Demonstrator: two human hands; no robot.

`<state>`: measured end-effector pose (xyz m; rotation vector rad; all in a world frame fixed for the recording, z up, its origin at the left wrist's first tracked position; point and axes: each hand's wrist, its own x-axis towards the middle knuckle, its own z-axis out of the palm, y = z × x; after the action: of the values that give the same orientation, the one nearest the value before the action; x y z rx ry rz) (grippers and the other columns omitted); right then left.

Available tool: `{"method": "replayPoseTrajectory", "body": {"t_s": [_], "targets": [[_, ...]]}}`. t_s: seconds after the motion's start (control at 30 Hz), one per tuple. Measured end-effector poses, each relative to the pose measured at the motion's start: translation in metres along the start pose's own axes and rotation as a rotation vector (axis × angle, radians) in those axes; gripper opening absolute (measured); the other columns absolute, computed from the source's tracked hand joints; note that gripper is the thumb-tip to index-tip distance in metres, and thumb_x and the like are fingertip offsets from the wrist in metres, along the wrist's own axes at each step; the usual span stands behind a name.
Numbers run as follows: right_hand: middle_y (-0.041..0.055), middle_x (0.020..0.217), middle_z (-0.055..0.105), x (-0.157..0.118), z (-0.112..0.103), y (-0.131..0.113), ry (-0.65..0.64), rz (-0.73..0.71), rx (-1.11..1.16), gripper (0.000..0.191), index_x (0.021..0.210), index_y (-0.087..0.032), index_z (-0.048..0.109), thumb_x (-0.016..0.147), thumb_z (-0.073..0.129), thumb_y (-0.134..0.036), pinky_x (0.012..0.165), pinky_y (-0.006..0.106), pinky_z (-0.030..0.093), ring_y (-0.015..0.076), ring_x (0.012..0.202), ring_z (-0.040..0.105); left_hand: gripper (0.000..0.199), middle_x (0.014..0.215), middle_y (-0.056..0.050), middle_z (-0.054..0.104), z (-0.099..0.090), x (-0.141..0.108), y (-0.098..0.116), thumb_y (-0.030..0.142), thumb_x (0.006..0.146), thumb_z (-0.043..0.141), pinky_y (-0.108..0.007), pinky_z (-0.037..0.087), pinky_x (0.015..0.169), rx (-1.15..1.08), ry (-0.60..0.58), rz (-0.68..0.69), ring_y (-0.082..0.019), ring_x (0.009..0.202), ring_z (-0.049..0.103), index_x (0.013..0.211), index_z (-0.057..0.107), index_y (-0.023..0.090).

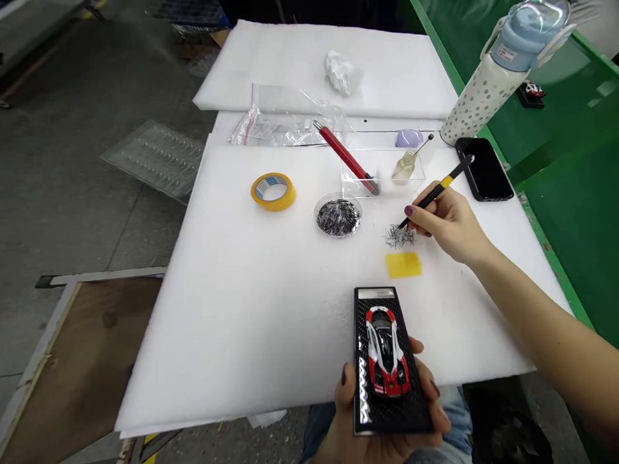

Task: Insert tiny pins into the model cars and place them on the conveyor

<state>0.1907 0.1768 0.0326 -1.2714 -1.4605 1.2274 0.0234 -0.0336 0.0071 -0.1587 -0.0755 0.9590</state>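
Observation:
My left hand (387,444) holds a toy model car (385,351), red, white and black, mounted on a black display base with a textured top. Thumb and fingers wrap the base's sides near the table's front edge. In my right hand (447,222) is a slim black pen-like tool (430,195) with a yellow band, its tip down at a loose heap of thin black slivers (399,236). Just below the heap lies a yellow tape piece (403,265). More black slivers fill a clear round dish (338,217) to the left.
White foam (242,290) covers the table. On it are a yellow tape roll (273,192), red pen (345,154), clear plastic box (358,188), small glass bottle (404,167), purple object (409,138), phone (483,169), tall dotted bottle (483,96), plastic bag (285,122) and crumpled tissue (341,73).

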Motion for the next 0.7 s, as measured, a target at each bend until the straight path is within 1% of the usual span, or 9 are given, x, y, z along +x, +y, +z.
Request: {"method": "replayPoseTrajectory", "body": {"t_s": [0.07,0.13,0.23,0.3,0.4,0.5,0.57,0.63,0.7], "targets": [[-0.003,0.058,0.064,0.0,0.007,0.001,-0.029,-0.053,-0.051,0.023,0.082,-0.023,0.055,0.083,0.077,-0.03,0.046,0.025,0.042,0.0129,0.05,0.056,0.066,0.121,-0.008,0.076,-0.003,0.0,-0.001,0.061,0.097,0.062,-0.022,0.061,0.09,0.009,-0.028,0.001,-0.019,0.109,0.076,0.142,0.06,0.012],[-0.0038,0.06,0.063,-0.004,0.011,-0.002,-0.022,-0.163,-0.169,0.018,0.083,-0.024,0.055,0.085,0.072,-0.028,0.047,0.026,0.042,0.0133,0.051,0.056,0.067,0.121,-0.009,0.076,-0.004,0.0,-0.002,0.061,0.097,0.062,-0.021,0.06,0.089,0.012,-0.049,0.026,-0.019,0.108,0.077,0.143,0.059,0.012],[-0.004,0.062,0.06,-0.011,0.015,-0.008,-0.023,-0.332,-0.369,0.013,0.083,-0.024,0.056,0.087,0.068,-0.02,0.046,0.026,0.042,0.0127,0.051,0.055,0.066,0.112,-0.008,0.077,0.002,0.001,-0.003,0.06,0.093,0.067,-0.021,0.058,0.084,0.01,0.035,0.029,-0.017,0.1,0.078,0.138,0.063,0.012],[-0.004,0.064,0.06,-0.014,0.017,-0.012,-0.04,-0.388,-0.451,0.013,0.082,-0.023,0.055,0.087,0.065,-0.017,0.045,0.026,0.041,0.0117,0.049,0.054,0.064,0.106,-0.007,0.077,0.007,0.001,-0.002,0.06,0.089,0.073,-0.021,0.056,0.081,-0.001,0.104,0.001,-0.017,0.096,0.078,0.133,0.067,0.013],[-0.003,0.067,0.061,-0.015,0.019,-0.013,-0.053,-0.417,-0.512,0.013,0.082,-0.023,0.055,0.088,0.065,-0.015,0.043,0.025,0.04,0.0108,0.049,0.055,0.065,0.103,-0.007,0.077,0.012,0.001,0.0,0.061,0.086,0.076,-0.022,0.055,0.08,0.0,0.153,-0.015,-0.017,0.093,0.077,0.131,0.069,0.015],[-0.0023,0.068,0.062,-0.014,0.02,-0.011,-0.054,-0.426,-0.547,0.013,0.083,-0.023,0.056,0.087,0.065,-0.014,0.043,0.026,0.039,0.0112,0.048,0.054,0.066,0.101,-0.007,0.077,0.013,0.001,0.002,0.063,0.086,0.075,-0.027,0.057,0.086,0.03,0.154,-0.025,-0.017,0.09,0.077,0.131,0.069,0.016],[-0.0025,0.066,0.062,-0.014,0.021,-0.009,-0.041,-0.432,-0.548,0.014,0.082,-0.023,0.056,0.086,0.066,-0.013,0.042,0.026,0.038,0.0117,0.047,0.054,0.067,0.101,-0.007,0.076,0.012,0.0,0.003,0.064,0.085,0.075,-0.029,0.058,0.086,0.04,0.154,-0.042,-0.019,0.089,0.077,0.132,0.068,0.017],[-0.0031,0.063,0.06,-0.014,0.022,-0.007,-0.024,-0.451,-0.525,0.015,0.08,-0.023,0.057,0.085,0.067,-0.013,0.04,0.026,0.038,0.0116,0.046,0.053,0.068,0.101,-0.007,0.075,0.009,-0.001,0.004,0.065,0.084,0.075,-0.028,0.057,0.081,0.033,0.149,-0.053,-0.019,0.088,0.076,0.132,0.068,0.018],[-0.0038,0.06,0.058,-0.016,0.022,-0.007,0.003,-0.449,-0.476,0.018,0.077,-0.024,0.057,0.084,0.069,-0.013,0.04,0.025,0.038,0.0113,0.045,0.051,0.068,0.101,-0.007,0.075,0.006,-0.001,0.004,0.065,0.085,0.074,-0.024,0.056,0.079,0.038,0.13,-0.051,-0.018,0.088,0.076,0.132,0.068,0.018]]}}
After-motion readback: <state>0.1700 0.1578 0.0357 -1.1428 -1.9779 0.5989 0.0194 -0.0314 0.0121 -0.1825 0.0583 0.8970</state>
